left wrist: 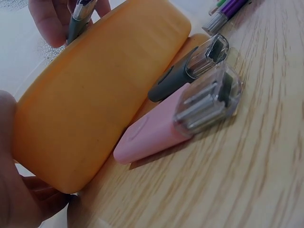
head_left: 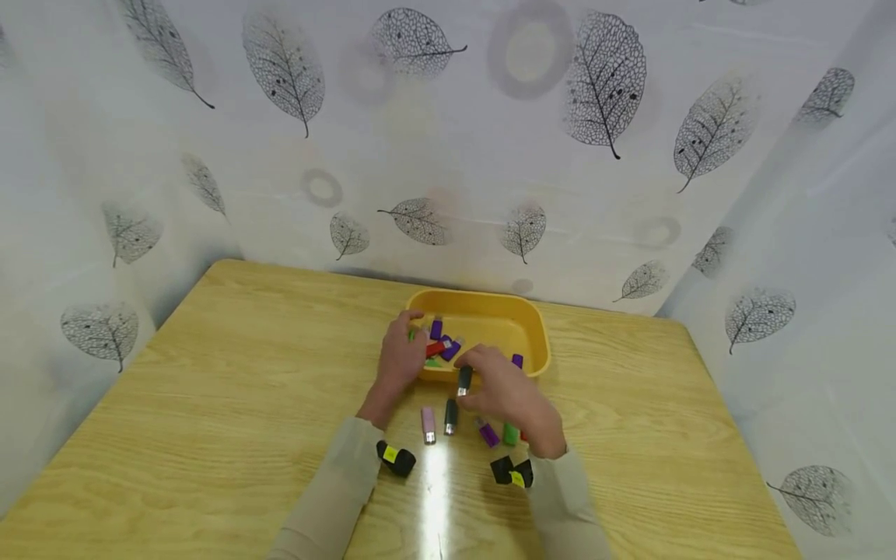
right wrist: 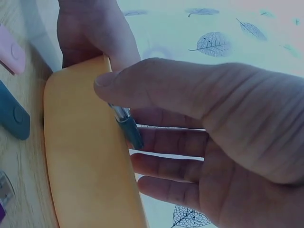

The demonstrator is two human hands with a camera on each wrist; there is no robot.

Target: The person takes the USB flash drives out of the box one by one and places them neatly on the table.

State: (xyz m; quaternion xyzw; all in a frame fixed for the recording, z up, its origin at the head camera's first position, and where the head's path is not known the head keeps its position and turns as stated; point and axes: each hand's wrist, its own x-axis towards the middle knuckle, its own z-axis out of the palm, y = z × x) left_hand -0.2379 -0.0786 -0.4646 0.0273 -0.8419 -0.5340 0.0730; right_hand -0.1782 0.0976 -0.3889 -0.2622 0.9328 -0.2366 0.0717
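My right hand [head_left: 509, 393] pinches a dark green USB flash drive [head_left: 465, 379] at the front rim of a yellow plastic tray [head_left: 533, 330]. In the right wrist view the thumb and fingers are around this drive [right wrist: 130, 130], close against the rim. My left hand [head_left: 400, 358] grips the left end of the tray, with the thumb on the near side in the left wrist view. A pink flash drive [left wrist: 152, 137] and another dark one [left wrist: 172, 81] lie on the table before the tray. Inside the tray are a red drive [head_left: 438, 348] and several purple ones [head_left: 436, 330].
On the wooden table [head_left: 245, 389], a purple drive [head_left: 488, 433] and a green drive [head_left: 510, 434] lie below my right hand. A red one beside them is mostly hidden. A leaf-patterned curtain [head_left: 448, 155] stands behind the table's far edge.
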